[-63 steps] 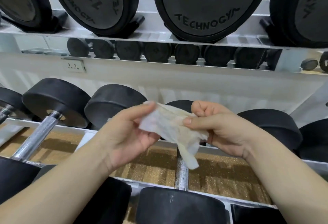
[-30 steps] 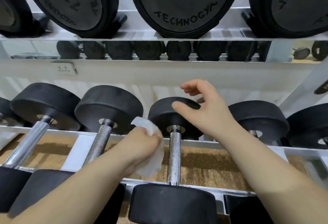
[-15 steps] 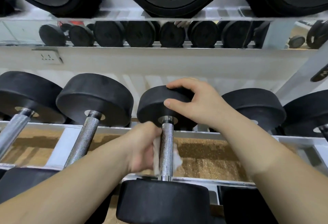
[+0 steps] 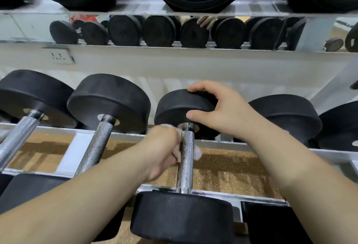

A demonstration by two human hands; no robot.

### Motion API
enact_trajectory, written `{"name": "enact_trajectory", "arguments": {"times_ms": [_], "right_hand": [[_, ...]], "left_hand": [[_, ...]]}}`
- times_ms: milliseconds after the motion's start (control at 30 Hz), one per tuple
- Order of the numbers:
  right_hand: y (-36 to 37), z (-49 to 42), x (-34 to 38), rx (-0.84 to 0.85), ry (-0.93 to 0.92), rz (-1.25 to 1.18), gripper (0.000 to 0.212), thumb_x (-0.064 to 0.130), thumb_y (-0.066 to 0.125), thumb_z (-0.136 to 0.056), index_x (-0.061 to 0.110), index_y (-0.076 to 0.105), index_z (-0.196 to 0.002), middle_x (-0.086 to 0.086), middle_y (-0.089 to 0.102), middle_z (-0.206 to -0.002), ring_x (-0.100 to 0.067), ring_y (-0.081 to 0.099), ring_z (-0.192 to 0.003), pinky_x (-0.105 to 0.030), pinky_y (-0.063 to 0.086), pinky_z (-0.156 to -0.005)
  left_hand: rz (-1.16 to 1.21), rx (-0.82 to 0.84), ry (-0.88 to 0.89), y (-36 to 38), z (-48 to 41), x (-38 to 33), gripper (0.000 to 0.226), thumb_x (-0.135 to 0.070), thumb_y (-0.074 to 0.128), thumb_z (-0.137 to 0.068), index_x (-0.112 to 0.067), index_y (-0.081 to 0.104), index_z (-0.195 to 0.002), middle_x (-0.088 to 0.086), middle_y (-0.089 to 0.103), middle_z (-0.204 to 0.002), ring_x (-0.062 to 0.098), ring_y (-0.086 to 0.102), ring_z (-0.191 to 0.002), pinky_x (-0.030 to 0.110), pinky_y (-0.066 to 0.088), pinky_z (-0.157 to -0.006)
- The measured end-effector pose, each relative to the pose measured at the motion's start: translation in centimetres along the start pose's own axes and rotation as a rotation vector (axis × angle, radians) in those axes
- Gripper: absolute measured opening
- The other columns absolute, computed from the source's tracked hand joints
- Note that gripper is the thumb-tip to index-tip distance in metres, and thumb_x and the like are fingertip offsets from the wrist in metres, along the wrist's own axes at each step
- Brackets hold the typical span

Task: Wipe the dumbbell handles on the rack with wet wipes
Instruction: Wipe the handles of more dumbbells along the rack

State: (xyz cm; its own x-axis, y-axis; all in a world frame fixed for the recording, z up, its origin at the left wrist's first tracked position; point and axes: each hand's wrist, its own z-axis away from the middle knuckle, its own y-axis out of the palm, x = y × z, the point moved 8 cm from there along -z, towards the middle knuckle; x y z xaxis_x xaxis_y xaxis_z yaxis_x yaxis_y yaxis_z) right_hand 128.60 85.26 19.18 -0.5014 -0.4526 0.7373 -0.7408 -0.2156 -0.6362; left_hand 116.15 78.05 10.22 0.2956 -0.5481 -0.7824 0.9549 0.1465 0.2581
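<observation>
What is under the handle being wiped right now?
The wet wipe passes beneath the handle, showing on both sides, gripped by the left hand. Below that, brown speckled floor shows. The fingers and wipe directly under the handle are hidden.

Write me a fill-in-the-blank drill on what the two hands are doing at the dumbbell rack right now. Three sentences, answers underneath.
1. The left hand holds the wet wipe round the handle, nearer the handle's ____ end.
2. The right hand grips the far head of the ____ dumbbell.
3. The far head and the near head are both ____ in colour.

Missing words: far; same; black.
</observation>
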Motion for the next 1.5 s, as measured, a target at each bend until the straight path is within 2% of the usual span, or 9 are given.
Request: {"name": "enact_trajectory", "arguments": {"times_ms": [200, 400, 500, 567, 800, 1000, 1067, 1267, 1500], "right_hand": [[-0.2, 0.0, 0.1, 0.008, -0.007, -0.004, 0.048, 0.027, 0.084, -0.084, 0.035, 0.066, -0.128, 0.020, 0.063, -0.126, 0.005, 0.056, -0.115, 0.003, 0.038, -0.088], [-0.2, 0.2, 0.3, 0.018, 0.001, -0.001, 0.049, 0.028, 0.084, -0.085, 0.034, 0.065, -0.130, 0.021, 0.062, -0.128, 0.005, 0.056, -0.117, 0.000, 0.039, -0.091], [-0.1, 0.3, 0.4, 0.014, 0.003, -0.013, 0.050, 0.028, 0.084, -0.085, 0.033, 0.065, -0.131, 0.020, 0.063, -0.130, 0.001, 0.057, -0.121, -0.017, 0.044, -0.102], [-0.1, 0.3, 0.4, 0.015, 0.005, -0.024, 0.049, 0.028, 0.084, -0.085, 0.033, 0.066, -0.131, 0.020, 0.063, -0.130, 0.000, 0.057, -0.121, -0.021, 0.045, -0.105], [0.1, 0.2, 0.5, 0.031, 0.011, -0.065, 0.047, 0.027, 0.084, -0.085, 0.033, 0.065, -0.128, 0.022, 0.062, -0.126, 0.001, 0.058, -0.119, -0.020, 0.045, -0.100], [0.1, 0.2, 0.4, 0.020, 0.009, -0.078, 0.046, 0.026, 0.085, -0.085, 0.033, 0.066, -0.126, 0.022, 0.064, -0.126, 0.002, 0.058, -0.119, -0.022, 0.047, -0.103], [0.1, 0.3, 0.4, 0.019, 0.021, -0.096, 0.046, 0.025, 0.085, -0.085, 0.034, 0.066, -0.127, 0.022, 0.064, -0.126, 0.003, 0.059, -0.118, -0.022, 0.048, -0.102], [0.1, 0.3, 0.5, 0.022, 0.034, -0.118, 0.043, 0.026, 0.084, -0.086, 0.035, 0.067, -0.124, 0.023, 0.064, -0.124, 0.005, 0.059, -0.116, -0.021, 0.048, -0.101], [0.0, 0.5, 0.1, -0.031, 0.081, -0.137, 0.038, 0.027, 0.084, -0.086, 0.037, 0.071, -0.120, 0.025, 0.067, -0.122, 0.011, 0.059, -0.112, -0.020, 0.047, -0.098]], "left_hand": [[-0.464, -0.069, -0.045, -3.5, 1.3, 0.5, 0.028, 0.005, 0.037, -0.091, -0.002, 0.064, -0.091, 0.032, 0.074, -0.100, 0.045, 0.075, -0.091, 0.049, 0.062, -0.089], [-0.592, -0.223, 0.123, -2.0, 1.5, 0.2, 0.016, 0.000, 0.043, -0.089, -0.011, 0.048, -0.079, 0.015, 0.054, -0.078, 0.030, 0.057, -0.063, 0.038, 0.054, -0.056], [-0.379, -0.263, 0.171, -0.5, 1.5, -0.4, 0.007, -0.010, 0.044, -0.093, -0.012, 0.050, -0.092, 0.019, 0.057, -0.088, 0.051, 0.070, -0.088, 0.050, 0.062, -0.072], [-0.441, -0.287, 0.216, 0.3, 1.6, -0.7, 0.014, -0.011, 0.045, -0.098, -0.015, 0.050, -0.086, 0.018, 0.058, -0.091, 0.037, 0.066, -0.087, 0.033, 0.052, -0.069], [-1.031, -0.110, 0.101, -0.7, 5.9, 0.5, 0.027, -0.012, 0.045, -0.094, -0.011, 0.064, -0.113, 0.009, 0.069, -0.088, 0.025, 0.068, -0.081, 0.026, 0.047, -0.067], [-0.605, -0.138, 0.084, 0.3, 3.5, -1.3, 0.039, -0.037, 0.062, -0.090, 0.002, 0.065, -0.097, 0.023, 0.055, -0.066, 0.038, 0.056, -0.065, 0.041, 0.051, -0.072], [-0.667, -0.151, 0.166, 1.1, 3.4, -1.4, 0.014, -0.017, 0.053, -0.096, -0.009, 0.062, -0.090, 0.018, 0.064, -0.078, 0.038, 0.062, -0.072, 0.035, 0.053, -0.069], [-1.053, -0.011, 0.135, 0.7, 6.1, 0.5, 0.025, -0.007, 0.042, -0.092, -0.022, 0.062, -0.086, 0.002, 0.067, -0.087, 0.023, 0.059, -0.077, 0.028, 0.047, -0.066], [-0.564, -0.077, 0.155, -0.1, 1.4, -0.1, 0.021, -0.029, 0.064, -0.088, -0.009, 0.068, -0.093, 0.009, 0.071, -0.089, 0.026, 0.066, -0.084, 0.036, 0.051, -0.081]]}}
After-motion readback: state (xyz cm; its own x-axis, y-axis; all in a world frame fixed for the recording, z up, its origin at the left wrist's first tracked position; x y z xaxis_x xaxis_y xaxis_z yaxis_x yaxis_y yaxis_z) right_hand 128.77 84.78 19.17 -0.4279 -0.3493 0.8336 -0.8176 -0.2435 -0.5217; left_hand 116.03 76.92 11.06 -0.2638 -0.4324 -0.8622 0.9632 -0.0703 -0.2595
